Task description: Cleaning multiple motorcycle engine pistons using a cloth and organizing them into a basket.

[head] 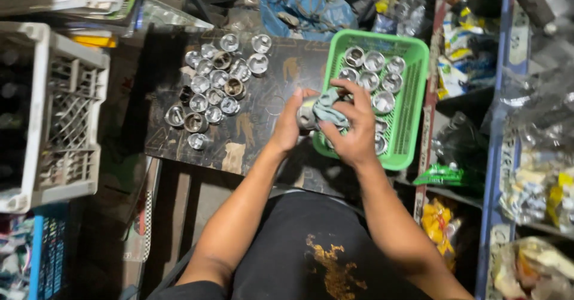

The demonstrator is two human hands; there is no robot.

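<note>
Head view, looking down over a dark, worn surface (251, 138). The left hand (289, 123) grips a small metal cylinder (306, 114), a cup-like part held just above the near left edge of the green basket (412, 102); its fingers are curled around the cylinder's left side, with the thumb lying along the top. The right hand (354, 126) presses a grey-blue cloth (329, 110) against the cylinder's right end, fingers closed on the cloth, so that the cylinder lies between the two hands with the cloth covering much of it. Similar metal cylinders (376, 75) stand open end up in the green basket, at the right of the surface. A second group of metal parts (212, 87) stands loose on the far left portion of the surface, well apart from the hands. A white crate (36, 120) stands to the left of the surface; shelves with packaged goods (526, 174) occupy the right edge of the scene.
</note>
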